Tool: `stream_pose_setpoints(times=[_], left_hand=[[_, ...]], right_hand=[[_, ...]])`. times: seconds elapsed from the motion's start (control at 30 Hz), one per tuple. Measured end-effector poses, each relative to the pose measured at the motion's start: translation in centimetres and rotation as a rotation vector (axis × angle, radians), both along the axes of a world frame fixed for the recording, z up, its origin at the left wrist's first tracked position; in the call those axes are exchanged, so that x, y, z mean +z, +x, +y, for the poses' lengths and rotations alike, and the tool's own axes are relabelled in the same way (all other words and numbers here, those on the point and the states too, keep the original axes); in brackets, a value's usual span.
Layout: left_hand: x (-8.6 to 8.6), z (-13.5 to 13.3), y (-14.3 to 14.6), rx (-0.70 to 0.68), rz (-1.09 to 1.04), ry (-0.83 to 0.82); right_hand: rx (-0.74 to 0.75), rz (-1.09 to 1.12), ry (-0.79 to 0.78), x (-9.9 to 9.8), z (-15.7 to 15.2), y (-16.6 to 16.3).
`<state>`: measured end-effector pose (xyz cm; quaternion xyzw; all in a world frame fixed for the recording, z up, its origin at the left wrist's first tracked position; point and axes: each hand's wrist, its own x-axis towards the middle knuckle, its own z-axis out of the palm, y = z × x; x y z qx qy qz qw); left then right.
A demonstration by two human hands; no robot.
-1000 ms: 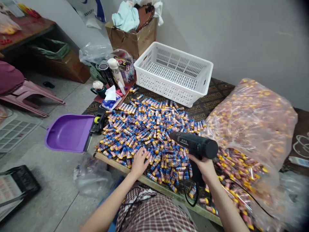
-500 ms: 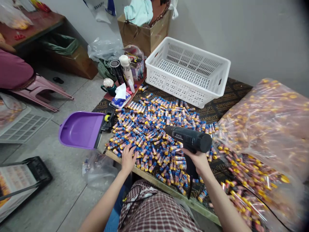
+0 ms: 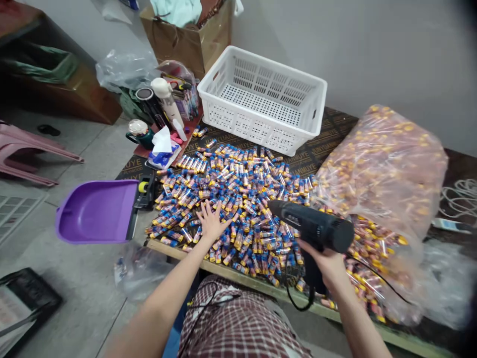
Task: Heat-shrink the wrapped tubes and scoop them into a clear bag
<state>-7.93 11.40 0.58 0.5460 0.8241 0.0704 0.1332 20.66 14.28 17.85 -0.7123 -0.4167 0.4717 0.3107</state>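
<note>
My right hand (image 3: 328, 268) is wrapped round the handle of a black heat gun (image 3: 311, 226), its nozzle pointing left over the pile. A cord loops below its grip. My left hand (image 3: 213, 223) lies with spread fingers on a heap of small clear tubes (image 3: 257, 199) with blue and yellow ends. These tubes cover much of the dark printed board (image 3: 335, 127) in front of me. To the right, a large clear plastic bag (image 3: 387, 159) is full of similar tubes with yellow caps, and several spill from its mouth.
A white plastic crate (image 3: 261, 119) stands at the back of the board. Left of it are a white bottle (image 3: 169, 102), a black tumbler (image 3: 151, 107) and a tissue pack (image 3: 162, 158). A purple dustpan (image 3: 99, 211) juts out at the board's left edge, beside a tape dispenser (image 3: 146, 191).
My left hand has moved forward and right, farther onto the tubes, with its fingers now spread. The heat gun in my right hand has shifted right and slightly nearer. The view has turned right.
</note>
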Motion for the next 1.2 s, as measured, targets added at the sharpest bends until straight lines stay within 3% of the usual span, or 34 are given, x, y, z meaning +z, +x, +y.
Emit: stream_pose_setpoints(times=[0.13,0.3,0.43,0.57,0.67,0.8,0.93,1.2], left_hand=[[0.2,4.1,1.0,-0.107,-0.041,0.021],[1.4,5.4,0.7,-0.156,-0.17,0.027],[2.5,2.5,-1.4,-0.012,-0.211,0.218],[2.8,-2.8,-5.1,0.131,-0.229,0.337],[2.4,-7.3,-7.6,0.169,-0.214,0.366],[1.8,-11.8,-9.3,0.203,-0.184,0.337],[1.4,-12.8,-9.4,0.215,-0.202,0.316],[1.3,-11.0,-10.0,0.199,-0.266,0.343]], right_hand=[[-0.069,-0.137,-0.031,1.6,-1.3,4.2],[0.026,-0.149,-0.083,1.4,-3.9,4.0],[0.097,-0.079,-0.093,-0.4,-4.8,2.3],[0.072,-0.194,0.042,-1.6,-3.7,2.1],[0.138,-0.321,0.126,-0.8,-2.8,3.0],[0.243,-0.334,0.119,1.3,-2.6,3.5],[0.251,-0.337,0.107,2.1,-2.2,1.6],[0.293,-0.275,0.048,2.9,-1.7,-0.8]])
